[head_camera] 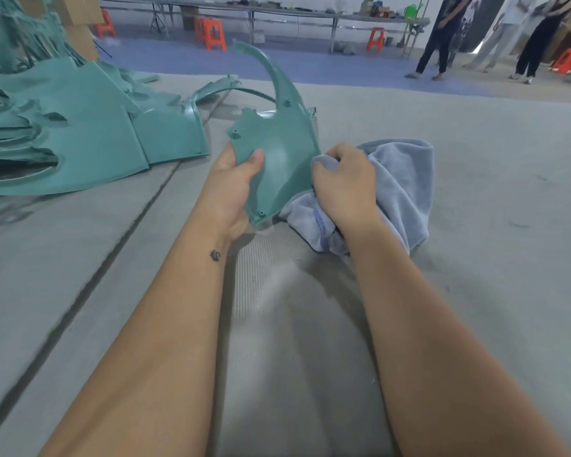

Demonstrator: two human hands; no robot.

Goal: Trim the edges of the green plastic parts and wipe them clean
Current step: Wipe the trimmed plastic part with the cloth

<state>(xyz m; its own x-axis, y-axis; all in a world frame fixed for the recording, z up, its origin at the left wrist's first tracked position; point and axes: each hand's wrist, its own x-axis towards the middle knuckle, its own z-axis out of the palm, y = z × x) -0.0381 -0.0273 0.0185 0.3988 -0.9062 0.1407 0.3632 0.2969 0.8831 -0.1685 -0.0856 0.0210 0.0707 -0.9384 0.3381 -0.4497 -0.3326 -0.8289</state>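
While left hand (pixel 234 179) grips green part (pixel 277 150) | long axis 12–6 o'clock | right hand (pixel 345 183), clutching cloth (pixel 399 179), nearer its 3 o'clock edge.

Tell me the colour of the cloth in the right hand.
Pale grey-blue cloth, bunched in the right hand; head view.

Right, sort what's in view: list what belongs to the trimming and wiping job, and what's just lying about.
Job:
- green part, gripped by the left hand
- grey cloth, bunched in the right hand against the part's edge
- pile of green parts at left

Lying about:
- orange stools
- long tables
- people standing at the back
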